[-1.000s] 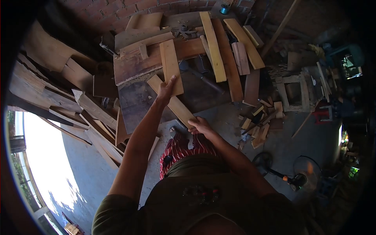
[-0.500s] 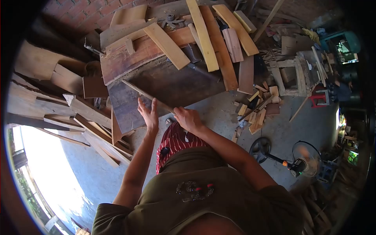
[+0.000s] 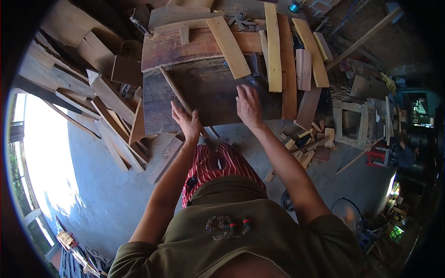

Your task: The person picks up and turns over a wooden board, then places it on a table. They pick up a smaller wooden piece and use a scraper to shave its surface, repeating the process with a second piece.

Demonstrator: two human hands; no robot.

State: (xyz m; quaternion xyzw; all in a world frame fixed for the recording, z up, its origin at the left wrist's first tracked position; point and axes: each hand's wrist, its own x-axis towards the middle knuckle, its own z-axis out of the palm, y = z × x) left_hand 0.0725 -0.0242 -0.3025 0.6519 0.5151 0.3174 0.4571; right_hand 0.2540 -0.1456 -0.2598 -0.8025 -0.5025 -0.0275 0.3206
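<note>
My left hand grips the near end of a thin wooden board. The board stands on its edge and runs diagonally up-left across the dark workbench top. With its fingers spread, my right hand is stretched out flat over the bench and holds nothing. It is just below a dark tool and the lower end of a light plank. A yellow plank lies just right of the right hand.
More planks lie on the bench's right side. Stacked boards lean at the left. Offcuts litter the concrete floor at the right, by a wooden frame. A fan stands low right.
The board went from lying flat to standing on edge. My right hand let go of its near end and moved up over the bench. My left hand closed on the board.
</note>
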